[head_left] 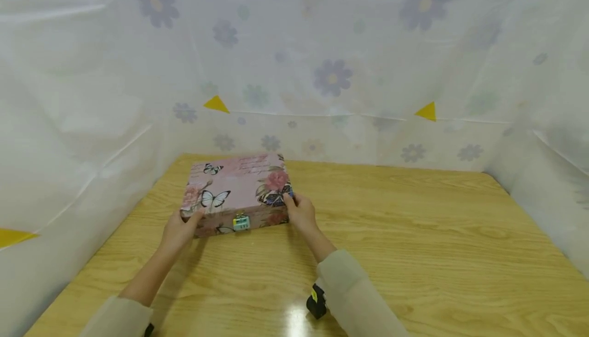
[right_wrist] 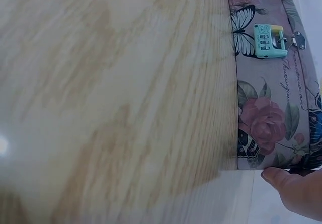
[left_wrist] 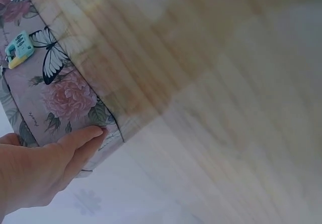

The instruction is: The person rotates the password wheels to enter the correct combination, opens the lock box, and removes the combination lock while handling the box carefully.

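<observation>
The left hand (head_left: 177, 229) grips the left front corner of a pink box (head_left: 239, 181), its thumb on the lid, while the right hand (head_left: 302, 215) holds the right end, thumb near the lid's edge. A mint padlock (head_left: 241, 223) hangs at the front between them. The box is over the left far part of the wooden table (head_left: 414, 234), though whether its base touches the wood is hard to tell. Behind stands a flower-printed sheet (head_left: 285, 35) with yellow triangles (head_left: 216, 105)

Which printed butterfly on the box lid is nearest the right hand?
The dark, blue-marked butterfly beside the right hand, at the near right corner of the lid; the two pale-winged butterflies sit toward its left.
</observation>
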The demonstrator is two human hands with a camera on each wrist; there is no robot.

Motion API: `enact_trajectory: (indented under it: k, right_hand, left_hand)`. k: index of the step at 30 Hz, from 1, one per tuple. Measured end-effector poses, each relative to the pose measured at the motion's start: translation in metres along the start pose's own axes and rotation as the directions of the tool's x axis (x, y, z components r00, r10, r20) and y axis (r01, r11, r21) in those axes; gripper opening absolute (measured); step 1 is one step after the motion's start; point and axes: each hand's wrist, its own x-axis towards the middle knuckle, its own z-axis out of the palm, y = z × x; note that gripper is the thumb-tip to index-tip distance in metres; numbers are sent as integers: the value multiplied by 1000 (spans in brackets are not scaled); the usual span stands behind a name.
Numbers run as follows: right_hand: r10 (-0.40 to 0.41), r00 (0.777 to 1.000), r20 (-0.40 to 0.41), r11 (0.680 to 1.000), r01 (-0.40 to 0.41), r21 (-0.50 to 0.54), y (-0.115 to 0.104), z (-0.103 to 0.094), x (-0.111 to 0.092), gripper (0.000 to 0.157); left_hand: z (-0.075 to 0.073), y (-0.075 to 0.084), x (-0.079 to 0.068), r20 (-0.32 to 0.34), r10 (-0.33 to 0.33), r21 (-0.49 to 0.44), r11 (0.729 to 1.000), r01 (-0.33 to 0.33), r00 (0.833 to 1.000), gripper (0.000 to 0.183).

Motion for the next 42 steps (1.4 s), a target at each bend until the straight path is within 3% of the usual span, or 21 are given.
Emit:
enact_trajectory:
  k: [17,37,42]
  right_hand:
    - [-10,999,48,999,12,-36,2,-10,5,28]
    - [-25,995,98,996,33,-82,5,-11,10,33]
    - [-3,994,112,997,12,-81,4,-11,10,33]
  left_hand:
    - [2,3,1,-26,25,-20,999,-25,999,68]
    - [4,1,-1,-102,50,13,999,-49,993,61]
    - [3,0,0,-83,38,16,999,-37,996,64]
